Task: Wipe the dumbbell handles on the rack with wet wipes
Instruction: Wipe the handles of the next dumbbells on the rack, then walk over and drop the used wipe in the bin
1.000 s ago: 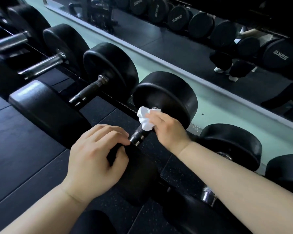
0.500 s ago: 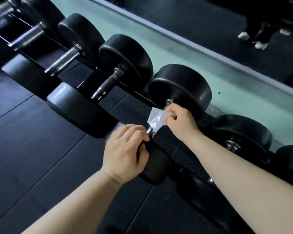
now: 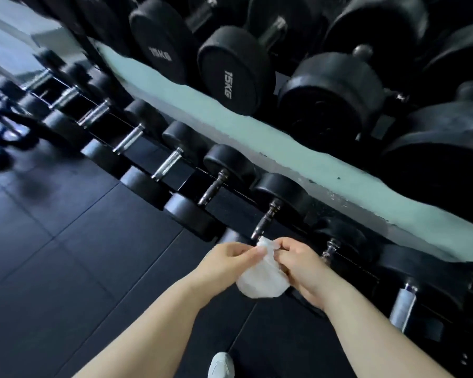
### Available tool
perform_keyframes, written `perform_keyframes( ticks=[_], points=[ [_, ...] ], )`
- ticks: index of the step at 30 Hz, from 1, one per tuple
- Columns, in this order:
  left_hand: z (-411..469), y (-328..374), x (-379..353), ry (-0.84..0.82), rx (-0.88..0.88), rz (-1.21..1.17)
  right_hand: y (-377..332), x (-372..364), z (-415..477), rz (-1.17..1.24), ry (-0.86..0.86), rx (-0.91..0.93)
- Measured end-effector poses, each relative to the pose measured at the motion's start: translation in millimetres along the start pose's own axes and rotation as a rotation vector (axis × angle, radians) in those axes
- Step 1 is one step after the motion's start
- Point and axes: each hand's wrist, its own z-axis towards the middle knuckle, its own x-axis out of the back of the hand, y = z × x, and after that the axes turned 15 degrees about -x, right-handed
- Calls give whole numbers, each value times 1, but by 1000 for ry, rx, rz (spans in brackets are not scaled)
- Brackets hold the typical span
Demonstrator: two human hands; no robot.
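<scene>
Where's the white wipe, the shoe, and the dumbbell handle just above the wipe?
white wipe [image 3: 260, 281]: head view, on its bunched lower part.
shoe [image 3: 221, 365]: head view, on the toe, at the bottom edge.
dumbbell handle [image 3: 265, 221]: head view, on the middle of the dark bar.

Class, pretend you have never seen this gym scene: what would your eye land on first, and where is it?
The bright white wet wipe stands out, low in the middle, pinched between the left hand and the right hand. Just beyond them a row of black dumbbells runs diagonally up to the left, and bigger 15KG dumbbells sit higher up.
</scene>
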Motion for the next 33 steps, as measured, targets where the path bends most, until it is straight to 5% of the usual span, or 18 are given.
perform_keyframes(
  ticks=[4, 7, 12, 15, 26, 29, 33],
  points=[
    [-47, 27, 13, 79, 8, -22, -17, -22, -54, 53, -33, 83],
    [-71, 42, 17, 191, -25, -187, -22, -31, -85, 237, -245, 89],
    [-98, 51, 14, 248, -105, -286, -3, -41, -126, -40, -257, 135],
    [-110, 53, 7, 189, -124, -323, 3, -43, -139, 0, -138, 181],
    [-107, 83, -31, -151, -120, -624, 28, -3, -177, 449, -180, 241],
    [-92, 93, -64, -95, -108, -421, 47, 20, -186, 565, -96, 244],
    [-76, 96, -126, -261, -299, -35, 91, 50, -196, 814, 52, 294]
  ],
)
